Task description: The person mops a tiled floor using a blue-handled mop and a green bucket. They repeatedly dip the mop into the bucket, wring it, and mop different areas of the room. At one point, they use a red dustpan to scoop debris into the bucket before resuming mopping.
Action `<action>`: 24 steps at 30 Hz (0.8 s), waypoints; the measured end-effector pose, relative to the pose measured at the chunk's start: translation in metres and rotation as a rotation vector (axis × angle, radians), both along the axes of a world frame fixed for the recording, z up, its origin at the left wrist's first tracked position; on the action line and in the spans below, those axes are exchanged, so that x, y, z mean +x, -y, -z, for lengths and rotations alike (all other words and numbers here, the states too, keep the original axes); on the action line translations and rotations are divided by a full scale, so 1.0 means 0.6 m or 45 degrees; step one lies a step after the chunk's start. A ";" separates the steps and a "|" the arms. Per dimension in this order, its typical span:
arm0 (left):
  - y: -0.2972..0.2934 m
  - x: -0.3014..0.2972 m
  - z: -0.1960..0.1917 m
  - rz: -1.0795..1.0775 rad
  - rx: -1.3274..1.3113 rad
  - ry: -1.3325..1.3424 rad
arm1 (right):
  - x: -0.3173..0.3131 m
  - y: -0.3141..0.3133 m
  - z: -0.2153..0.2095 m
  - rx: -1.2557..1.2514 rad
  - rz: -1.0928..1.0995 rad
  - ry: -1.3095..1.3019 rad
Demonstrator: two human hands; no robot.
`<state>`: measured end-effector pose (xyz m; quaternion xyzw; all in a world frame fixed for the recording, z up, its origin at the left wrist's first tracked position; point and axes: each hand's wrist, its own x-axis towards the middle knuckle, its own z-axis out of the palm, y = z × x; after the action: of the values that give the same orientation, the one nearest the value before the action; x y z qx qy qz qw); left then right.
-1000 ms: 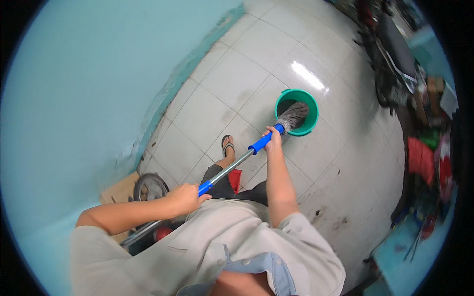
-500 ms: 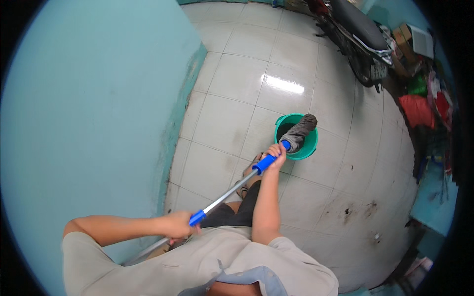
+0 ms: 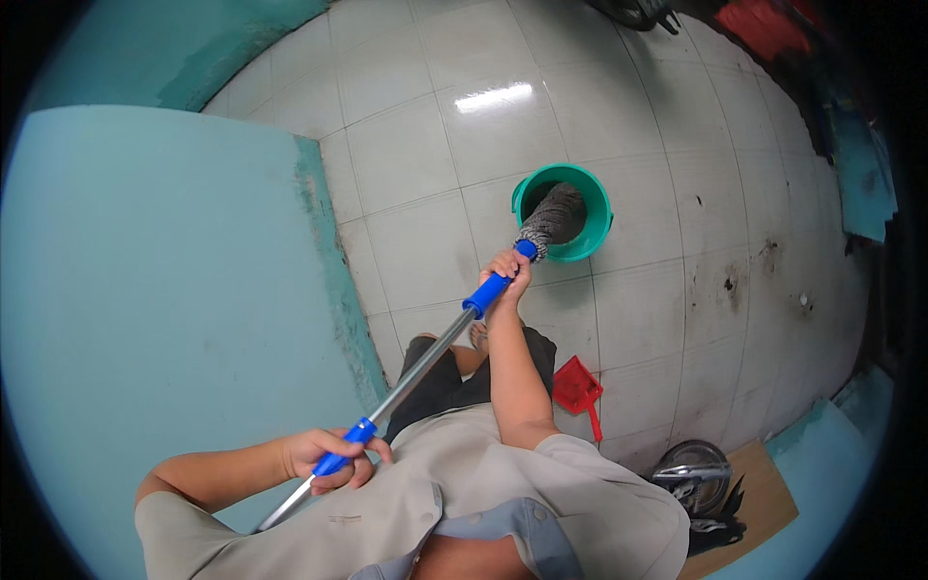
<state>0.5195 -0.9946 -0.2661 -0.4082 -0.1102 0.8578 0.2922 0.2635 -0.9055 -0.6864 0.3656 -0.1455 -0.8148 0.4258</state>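
A mop [image 3: 425,362] with a silver pole and blue grips slants from my lower left up toward the middle. My right hand [image 3: 507,280] is wrapped round the upper blue grip, just below the mop head. The lower blue grip lies in my left hand [image 3: 314,452], where some fingers curl round it and others stick out. The twisted grey mop head [image 3: 553,215] hangs inside a green bucket [image 3: 601,208], its far end below the rim. Dark liquid seems to be in the bucket.
A light blue wall [image 3: 174,290] stands close on my left. On the tiled floor [image 3: 638,319] a red dustpan [image 3: 578,387] lies beside my leg. Behind it are a round metal object [image 3: 691,474] and a brown board [image 3: 764,498]. Part of a motorbike [image 3: 633,12] shows at the top.
The mop head has gone from lying across the bucket's far rim to down inside it. Some left fingers have loosened from the grip. My view has turned, bringing the dustpan in.
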 end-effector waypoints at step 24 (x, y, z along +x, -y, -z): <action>0.160 -0.082 -0.036 2.305 -1.749 -0.082 | -0.097 0.110 0.029 1.635 -0.773 -0.025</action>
<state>0.4704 -1.0904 -0.2445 -0.3893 0.7264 0.2204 0.5217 0.2053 -0.9717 -0.7038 0.5615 0.4758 -0.5880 0.3357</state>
